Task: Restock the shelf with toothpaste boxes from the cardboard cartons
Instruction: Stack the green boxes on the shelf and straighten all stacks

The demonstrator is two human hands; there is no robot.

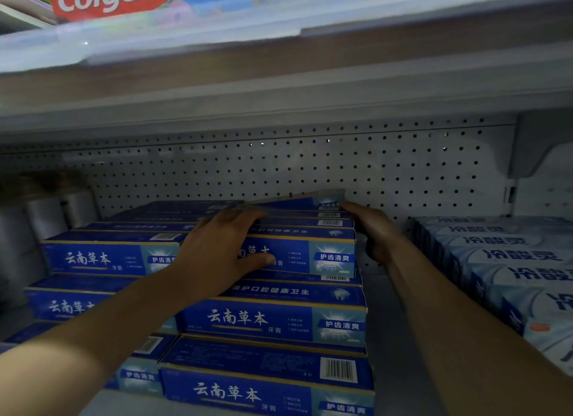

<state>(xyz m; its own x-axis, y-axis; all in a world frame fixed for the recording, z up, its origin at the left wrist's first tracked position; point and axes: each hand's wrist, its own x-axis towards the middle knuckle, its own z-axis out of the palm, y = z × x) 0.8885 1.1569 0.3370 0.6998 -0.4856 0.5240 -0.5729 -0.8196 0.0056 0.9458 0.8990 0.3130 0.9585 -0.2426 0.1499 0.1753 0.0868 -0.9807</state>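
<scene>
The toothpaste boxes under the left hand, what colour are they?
Dark blue toothpaste boxes with a light teal end panel, head view.

Blue toothpaste boxes (273, 322) stacked flat in stepped rows on shelf (387, 338), long faces forward, yellow stripe, Chinese text. Rearmost top box (297, 200) tilted, right end raised.

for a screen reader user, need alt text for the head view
Both hands reach into a store shelf: the left hand lies flat on stacked blue toothpaste boxes, the right hand at the stack's right end. Pale blue boxes sit farther right.
</scene>
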